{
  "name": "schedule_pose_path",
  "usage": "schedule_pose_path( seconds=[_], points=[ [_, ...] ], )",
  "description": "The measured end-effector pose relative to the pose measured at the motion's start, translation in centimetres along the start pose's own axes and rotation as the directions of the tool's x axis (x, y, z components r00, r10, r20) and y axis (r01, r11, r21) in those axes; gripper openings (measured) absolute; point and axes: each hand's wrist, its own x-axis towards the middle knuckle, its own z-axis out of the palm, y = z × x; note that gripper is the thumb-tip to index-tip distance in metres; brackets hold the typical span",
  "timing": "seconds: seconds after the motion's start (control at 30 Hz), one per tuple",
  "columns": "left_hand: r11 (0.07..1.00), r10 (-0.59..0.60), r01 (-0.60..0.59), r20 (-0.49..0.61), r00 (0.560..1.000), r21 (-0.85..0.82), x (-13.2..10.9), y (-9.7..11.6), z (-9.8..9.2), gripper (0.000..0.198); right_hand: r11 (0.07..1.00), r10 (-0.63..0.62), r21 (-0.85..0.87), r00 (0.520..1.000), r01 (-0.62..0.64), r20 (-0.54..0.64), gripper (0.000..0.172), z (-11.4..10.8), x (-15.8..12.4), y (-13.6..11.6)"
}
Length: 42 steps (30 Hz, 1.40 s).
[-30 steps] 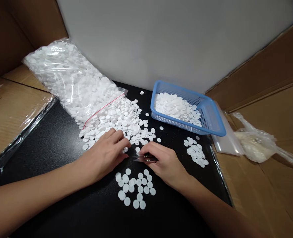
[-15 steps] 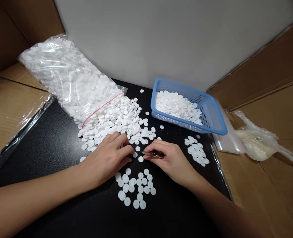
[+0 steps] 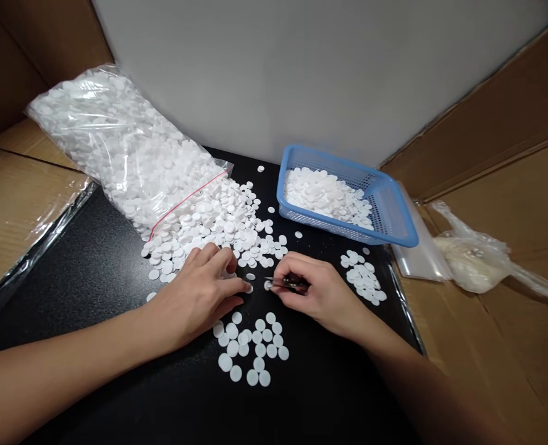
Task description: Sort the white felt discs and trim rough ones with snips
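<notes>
My left hand (image 3: pixel 198 294) rests on the black mat (image 3: pixel 92 278), fingers together, fingertips touching a small white disc (image 3: pixel 248 288) at the edge of the spilled pile of white discs (image 3: pixel 209 228). My right hand (image 3: pixel 317 295) is closed on metal tweezers (image 3: pixel 280 283), whose tips touch another white disc (image 3: pixel 267 285). A cluster of sorted discs (image 3: pixel 250 349) lies just below both hands. A smaller cluster of discs (image 3: pixel 364 276) lies right of my right hand.
A large clear zip bag (image 3: pixel 116 148) full of white discs lies at the back left, its mouth spilling onto the mat. A blue plastic basket (image 3: pixel 394 216) holding discs stands at the back right. Cardboard flanks both sides; a crumpled plastic bag (image 3: pixel 472 259) lies right.
My right hand has shifted left and slightly up with the tweezers, bringing the tips onto a disc. My left hand slid slightly toward it. The camera view drifted a little.
</notes>
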Motion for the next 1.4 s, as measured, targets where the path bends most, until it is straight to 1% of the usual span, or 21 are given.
schedule_pose_path(
  seconds=[0.03, 0.1, 0.17, 0.23, 0.3, 0.4, 0.47, 0.6, 0.7, 0.8, 0.9, 0.97, 1.03, 1.1, 1.13, 1.17, 1.23, 1.27, 1.33, 1.4],
  points=[
    [1.0, 0.003, -0.003, 0.008, 1.0, -0.002, 0.0, 0.0, -0.1, 0.017, 1.0, -0.004, -0.029, 1.0, 0.005, 0.009, 0.021, -0.2, 0.0, 0.1],
    [1.0, 0.004, -0.004, 0.024, 1.0, -0.016, 0.0, 0.1, -0.3, 0.015, 0.998, -0.01, -0.057, 0.998, 0.014, 0.063, 0.019, -0.6, -0.1, 0.1],
    [0.999, 0.0, 0.002, 0.033, 0.999, -0.041, 0.0, 0.2, -0.4, 0.013, 1.0, 0.01, -0.01, 0.992, -0.009, 0.124, 0.016, -0.9, -0.1, 0.1],
    [0.998, -0.005, 0.007, 0.035, 0.999, -0.068, 0.0, 0.3, -0.4, 0.011, 0.995, 0.057, 0.07, 0.988, -0.067, 0.14, 0.013, -1.2, 0.0, 0.0],
    [0.996, -0.005, 0.008, 0.036, 0.999, -0.093, 0.0, 0.3, -0.4, 0.01, 0.985, 0.123, 0.109, 0.99, -0.131, 0.073, 0.009, -1.4, 0.1, 0.1],
    [0.992, -0.004, 0.007, 0.025, 1.0, -0.125, 0.1, 0.4, -0.5, 0.011, 0.978, 0.206, 0.056, 0.975, -0.201, -0.089, 0.005, -1.7, 0.2, 0.6],
    [0.99, -0.026, 0.026, 0.007, 1.0, -0.138, 0.1, 0.4, -0.6, 0.012, 0.978, 0.209, 0.021, 0.972, -0.208, -0.112, 0.003, -1.6, 0.2, 0.8],
    [0.985, -0.094, 0.089, -0.025, 0.995, -0.148, 0.3, 0.2, -0.9, 0.019, 0.983, 0.182, 0.032, 0.982, -0.181, -0.044, 0.01, -1.5, 0.1, 0.8],
    [0.984, -0.117, 0.112, -0.03, 0.993, -0.141, 0.3, -0.1, -1.0, 0.019, 0.984, 0.177, -0.012, 0.984, -0.177, 0.018, 0.013, -1.5, 0.1, 0.5],
    [0.984, -0.121, 0.118, -0.013, 0.993, -0.131, 0.4, -0.2, -0.9, 0.019, 0.982, 0.179, -0.073, 0.982, -0.174, 0.067, 0.011, -1.5, 0.1, 0.3],
    [0.986, -0.112, 0.108, -0.02, 0.994, -0.13, 0.4, -0.2, -0.9, 0.02, 0.982, 0.174, -0.082, 0.981, -0.168, 0.08, 0.009, -1.3, 0.1, 0.3],
    [0.987, -0.1, 0.095, -0.031, 0.994, -0.131, 0.4, -0.2, -0.9, 0.02, 0.986, 0.16, -0.067, 0.984, -0.154, 0.081, 0.009, -1.1, 0.0, 0.2],
    [0.989, -0.085, 0.079, -0.041, 0.996, -0.126, 0.4, -0.2, -0.9, 0.02, 0.991, 0.136, -0.034, 0.984, -0.133, 0.116, 0.009, -1.0, -0.1, -0.1],
    [0.991, -0.067, 0.063, -0.038, 0.997, -0.115, 0.4, -0.2, -0.9, 0.02, 0.993, 0.111, 0.016, 0.983, -0.115, 0.144, 0.012, -1.0, -0.2, -0.4],
    [0.992, -0.06, 0.056, -0.035, 0.998, -0.11, 0.4, -0.2, -0.8, 0.02, 0.993, 0.105, 0.036, 0.986, -0.11, 0.127, 0.015, -1.0, -0.2, -0.4],
    [0.993, -0.054, 0.05, -0.035, 0.998, -0.106, 0.3, -0.2, -0.8, 0.02, 0.993, 0.106, 0.047, 0.991, -0.11, 0.082, 0.016, -1.1, -0.2, -0.4],
    [0.994, -0.052, 0.049, -0.035, 0.998, -0.095, 0.3, -0.1, -0.7, 0.021, 0.992, 0.125, 0.034, 0.991, -0.124, -0.043, 0.014, -1.2, -0.1, -0.2],
    [0.995, -0.053, 0.05, -0.035, 0.998, -0.087, 0.2, -0.1, -0.6, 0.021, 0.991, 0.135, 0.013, 0.987, -0.134, -0.087, 0.012, -1.2, -0.1, -0.1],
    [0.997, -0.054, 0.053, -0.029, 0.998, -0.06, 0.2, 0.0, -0.5, 0.02, 0.989, 0.143, -0.024, 0.984, -0.146, -0.106, 0.01, -1.2, 0.0, 0.3],
    [0.998, -0.057, 0.057, -0.022, 0.998, -0.022, 0.2, 0.0, -0.3, 0.02, 0.989, 0.143, -0.034, 0.987, -0.146, -0.078, 0.013, -1.0, 0.0, 0.6]
  ],
)
